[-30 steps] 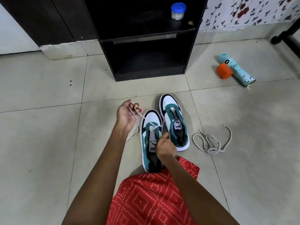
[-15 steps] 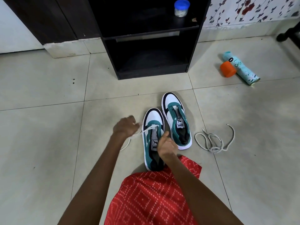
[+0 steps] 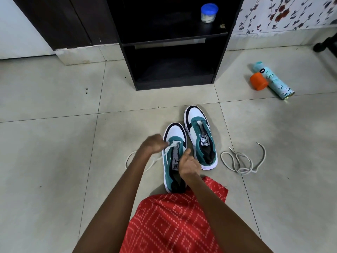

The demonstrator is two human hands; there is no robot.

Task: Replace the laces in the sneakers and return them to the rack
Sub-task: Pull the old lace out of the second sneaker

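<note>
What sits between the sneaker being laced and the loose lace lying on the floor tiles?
The other green-and-white sneaker stands there, between the sneaker being laced and the loose lace. The head view shows it.

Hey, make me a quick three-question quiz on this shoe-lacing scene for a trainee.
1. Which hand grips the threaded white lace at the nearer white-and-teal sneaker?
2. True or false: the clear blue-lidded jar stands on the tiled floor.
3. The loose coiled white lace lies: A) right of the farther matching sneaker; B) on the red cloth; C) under the teal spray can.
Key: 1 left hand; 2 false, on the black wooden rack; 3 A.
</note>
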